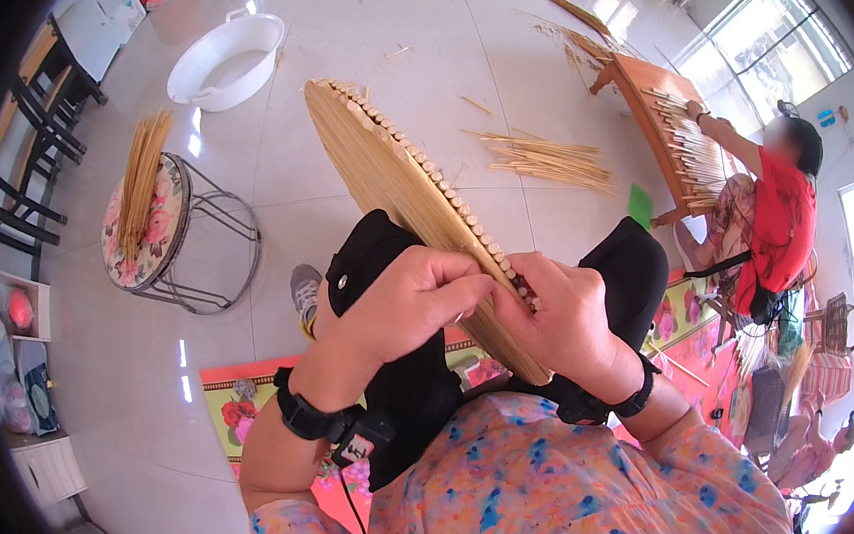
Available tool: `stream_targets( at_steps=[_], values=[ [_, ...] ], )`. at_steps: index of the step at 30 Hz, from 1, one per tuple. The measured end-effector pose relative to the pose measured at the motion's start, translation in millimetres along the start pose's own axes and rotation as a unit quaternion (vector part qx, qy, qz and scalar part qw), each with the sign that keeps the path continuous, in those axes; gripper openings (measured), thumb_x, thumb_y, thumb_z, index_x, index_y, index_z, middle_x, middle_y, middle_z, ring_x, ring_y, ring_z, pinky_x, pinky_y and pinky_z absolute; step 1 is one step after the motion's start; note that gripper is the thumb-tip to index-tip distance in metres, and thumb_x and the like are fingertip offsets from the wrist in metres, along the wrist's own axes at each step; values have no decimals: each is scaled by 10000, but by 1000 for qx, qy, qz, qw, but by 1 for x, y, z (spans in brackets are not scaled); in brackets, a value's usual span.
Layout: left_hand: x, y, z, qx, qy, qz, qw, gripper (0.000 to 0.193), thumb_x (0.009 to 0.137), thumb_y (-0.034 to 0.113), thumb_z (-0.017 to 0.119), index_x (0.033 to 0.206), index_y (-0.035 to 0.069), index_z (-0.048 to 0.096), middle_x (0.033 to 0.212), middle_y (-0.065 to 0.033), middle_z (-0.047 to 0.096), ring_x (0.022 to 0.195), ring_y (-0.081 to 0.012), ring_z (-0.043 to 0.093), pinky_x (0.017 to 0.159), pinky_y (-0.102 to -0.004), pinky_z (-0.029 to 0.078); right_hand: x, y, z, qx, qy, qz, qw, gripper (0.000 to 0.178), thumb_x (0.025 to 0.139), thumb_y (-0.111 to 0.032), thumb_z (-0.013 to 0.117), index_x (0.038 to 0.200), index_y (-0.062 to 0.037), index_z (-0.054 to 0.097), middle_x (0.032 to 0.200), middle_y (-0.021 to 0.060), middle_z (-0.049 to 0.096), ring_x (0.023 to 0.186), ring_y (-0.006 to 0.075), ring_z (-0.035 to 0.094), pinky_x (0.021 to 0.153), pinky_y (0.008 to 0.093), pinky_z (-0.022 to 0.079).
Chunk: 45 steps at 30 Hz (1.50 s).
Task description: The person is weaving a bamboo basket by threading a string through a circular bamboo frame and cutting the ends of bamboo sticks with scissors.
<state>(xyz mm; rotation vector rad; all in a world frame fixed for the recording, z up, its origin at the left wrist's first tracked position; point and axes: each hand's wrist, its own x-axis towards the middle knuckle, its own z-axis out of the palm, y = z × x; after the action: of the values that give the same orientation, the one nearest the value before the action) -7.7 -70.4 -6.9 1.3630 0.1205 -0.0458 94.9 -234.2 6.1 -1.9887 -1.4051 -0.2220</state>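
A flat panel of straw-coloured stalks (379,160) lies slantwise over my lap, with a row of round, pale cut ends along its right edge. My left hand (424,297) bends over the panel, thumb and fingers pinched together close to that edge. What the pinch holds, if anything, is too small to see. My right hand (563,311) grips the panel's near part, fingers curled at the row of cut ends. The two hands almost touch. Black cloth (395,370) covers my knees below the panel.
On the left, a stool with a floral seat (179,211) bears a stalk bundle (142,179). A white basin (227,62) stands beyond. Loose stalks (544,157) lie on the floor. At right, a person in red (784,209) reaches over stalks on a wooden table (647,99).
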Motion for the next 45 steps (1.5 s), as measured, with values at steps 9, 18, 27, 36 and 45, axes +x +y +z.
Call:
stream_targets(
  at_steps=[9, 18, 27, 36, 45],
  values=[
    [-46, -1, -7, 187, -36, 122, 974, 278, 929, 129, 569, 684, 9, 518, 537, -19, 429, 480, -104, 384, 461, -269, 323, 6, 16, -12, -67, 3, 113, 991, 143, 837, -130, 706, 882, -15, 633, 602, 146, 581, 498, 262, 618, 454, 327, 475],
    [-96, -4, -34, 369, 268, 176, 872, 33, 848, 12, 632, 841, -20, 640, 710, -99, 645, 623, -147, 613, 576, -255, 455, 7, 38, -8, 5, 73, 132, 989, 174, 807, -94, 748, 914, 15, 667, 623, 121, 610, 507, 198, 622, 501, 274, 487],
    [-50, 1, -9, -131, 227, 435, 861, 138, 991, 153, 532, 1024, 21, 514, 1020, -263, 656, 706, -265, 671, 581, -361, 584, 4, 30, -2, 99, 77, 204, 971, 228, 807, -87, 749, 989, 33, 682, 715, 126, 679, 613, 152, 676, 572, 249, 523],
    [-63, -29, -40, -349, 200, 338, 850, 143, 1016, 134, 520, 1100, 19, 505, 947, -66, 600, 574, -131, 546, 459, -284, 506, 5, 36, -1, 36, 76, 194, 977, 289, 791, -62, 728, 1057, 30, 662, 780, 151, 696, 660, 185, 701, 607, 259, 545],
    [-243, -87, -184, -195, 556, 325, 740, 206, 991, 108, 570, 1184, 42, 541, 901, -14, 533, 736, -68, 514, 599, -211, 447, 4, 34, 6, 89, 99, 171, 976, 276, 785, -63, 727, 1035, 35, 666, 797, 156, 700, 660, 208, 703, 609, 277, 552]
  ],
)
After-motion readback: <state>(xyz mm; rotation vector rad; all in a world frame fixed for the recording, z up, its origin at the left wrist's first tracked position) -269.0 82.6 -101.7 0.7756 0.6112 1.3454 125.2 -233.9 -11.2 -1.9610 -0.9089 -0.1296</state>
